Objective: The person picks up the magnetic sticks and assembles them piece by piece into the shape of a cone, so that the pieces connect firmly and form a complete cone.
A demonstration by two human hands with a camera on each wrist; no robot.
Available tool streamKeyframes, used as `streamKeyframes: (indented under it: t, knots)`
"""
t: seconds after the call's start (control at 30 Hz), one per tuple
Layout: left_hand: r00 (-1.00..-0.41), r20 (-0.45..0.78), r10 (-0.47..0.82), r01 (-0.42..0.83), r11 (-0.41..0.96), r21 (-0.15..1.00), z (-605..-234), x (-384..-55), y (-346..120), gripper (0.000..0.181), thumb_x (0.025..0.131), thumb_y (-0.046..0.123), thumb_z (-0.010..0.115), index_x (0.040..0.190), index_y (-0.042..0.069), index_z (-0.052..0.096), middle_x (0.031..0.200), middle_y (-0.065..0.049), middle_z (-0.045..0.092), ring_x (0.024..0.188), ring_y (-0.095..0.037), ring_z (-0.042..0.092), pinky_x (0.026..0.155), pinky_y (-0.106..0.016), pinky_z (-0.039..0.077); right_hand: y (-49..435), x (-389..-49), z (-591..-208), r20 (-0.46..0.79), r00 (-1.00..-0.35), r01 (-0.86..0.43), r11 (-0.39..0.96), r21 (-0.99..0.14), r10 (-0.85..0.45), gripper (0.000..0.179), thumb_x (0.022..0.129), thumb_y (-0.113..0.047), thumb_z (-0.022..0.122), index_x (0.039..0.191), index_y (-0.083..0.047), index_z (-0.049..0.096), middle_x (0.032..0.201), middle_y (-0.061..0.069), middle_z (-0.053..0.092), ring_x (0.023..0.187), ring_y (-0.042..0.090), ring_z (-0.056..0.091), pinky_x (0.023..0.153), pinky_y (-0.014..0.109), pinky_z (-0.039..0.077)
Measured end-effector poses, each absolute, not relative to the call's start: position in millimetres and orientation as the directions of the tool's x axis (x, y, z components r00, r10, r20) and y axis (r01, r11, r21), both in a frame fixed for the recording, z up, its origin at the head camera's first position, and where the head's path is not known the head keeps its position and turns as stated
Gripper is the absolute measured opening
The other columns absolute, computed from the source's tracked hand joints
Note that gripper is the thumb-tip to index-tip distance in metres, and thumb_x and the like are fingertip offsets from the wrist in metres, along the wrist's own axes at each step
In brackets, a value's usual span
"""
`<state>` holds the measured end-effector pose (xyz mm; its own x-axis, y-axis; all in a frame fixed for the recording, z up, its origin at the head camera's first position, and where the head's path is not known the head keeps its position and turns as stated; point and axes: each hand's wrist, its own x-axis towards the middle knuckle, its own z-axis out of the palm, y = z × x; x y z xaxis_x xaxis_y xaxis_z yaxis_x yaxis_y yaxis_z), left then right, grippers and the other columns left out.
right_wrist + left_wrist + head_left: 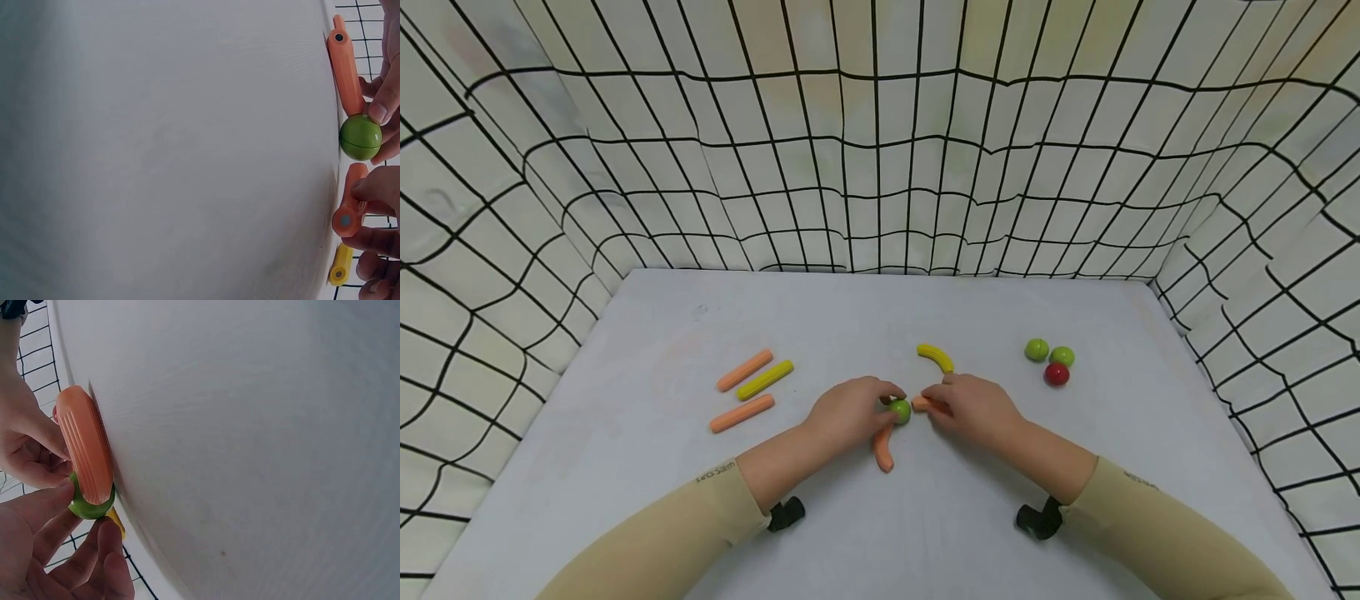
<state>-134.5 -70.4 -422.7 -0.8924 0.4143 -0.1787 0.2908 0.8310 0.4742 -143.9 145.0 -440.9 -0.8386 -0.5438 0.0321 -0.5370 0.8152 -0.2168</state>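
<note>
L hand (850, 408) pinches glossy green ball (899, 411), R hand (977, 406) grips round-ended orange stick (920, 403), both approx midway btwn white surface's (850, 542) L & R edges. R wrist cam shows stick's grey end dot, hidden in head view; ridged orange piece (86, 447) touches ball.

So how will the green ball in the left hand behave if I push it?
Being round, the green ball could roll if the left hand let go. Its shine suggests a smooth, perhaps slippery surface. The bent orange piece touches it, so that might shift too; whether they are joined, I can't tell.
</note>
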Motion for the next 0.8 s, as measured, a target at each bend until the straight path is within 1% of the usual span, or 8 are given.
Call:
streamKeyframes:
  t: [0.27, 0.43, 0.6, 0.8]
  knots:
    - [-0.894, -0.188, 0.407, 0.278, 0.833, 0.479, -420.8, -133.8, -69.8, 0.030, 0.092, 0.032, 0.071, 0.121, 0.023, 0.072, 0.111, 0.002, 0.069, 0.107, -0.017, 0.063, 0.083, -0.037, 0.051, 142.4, -146.2, -440.0, 0.002, -0.834, -0.539, 0.816, -0.207, -0.551, 0.025, 0.090, -0.030, 0.074, 0.114, -0.021, 0.075, 0.081, -0.008, 0.060, 0.069, 0.009, 0.051, 0.060, 0.023, 0.044]
    - [-0.894, -0.188, 0.406, 0.280, 0.834, 0.475, -420.4, -133.5, -70.3, 0.031, 0.092, 0.033, 0.071, 0.121, 0.023, 0.071, 0.111, 0.002, 0.069, 0.107, -0.017, 0.063, 0.082, -0.037, 0.051, 142.4, -146.4, -440.9, -0.001, -0.837, -0.536, 0.820, -0.200, -0.547, 0.026, 0.090, -0.030, 0.073, 0.115, -0.021, 0.074, 0.085, -0.007, 0.063, 0.071, 0.009, 0.054, 0.063, 0.024, 0.047]
    - [-0.894, -0.184, 0.409, 0.286, 0.836, 0.469, -421.0, -133.9, -70.4, 0.031, 0.092, 0.034, 0.071, 0.121, 0.023, 0.071, 0.111, 0.002, 0.069, 0.106, -0.016, 0.063, 0.081, -0.037, 0.051, 144.4, -146.1, -443.1, -0.010, -0.854, -0.506, 0.834, -0.219, -0.521, 0.026, 0.092, -0.029, 0.071, 0.115, -0.020, 0.073, 0.094, -0.005, 0.067, 0.080, 0.011, 0.060, 0.069, 0.028, 0.051]
    - [-0.895, -0.186, 0.405, 0.277, 0.833, 0.479, -420.9, -133.0, -70.8, 0.031, 0.092, 0.034, 0.072, 0.121, 0.024, 0.071, 0.114, 0.002, 0.068, 0.109, -0.017, 0.062, 0.081, -0.037, 0.051, 150.0, -143.8, -441.0, -0.083, -0.882, -0.422, 0.857, -0.296, -0.464, 0.026, 0.091, -0.031, 0.072, 0.116, -0.021, 0.072, 0.088, -0.009, 0.063, 0.075, 0.009, 0.054, 0.069, 0.029, 0.048]
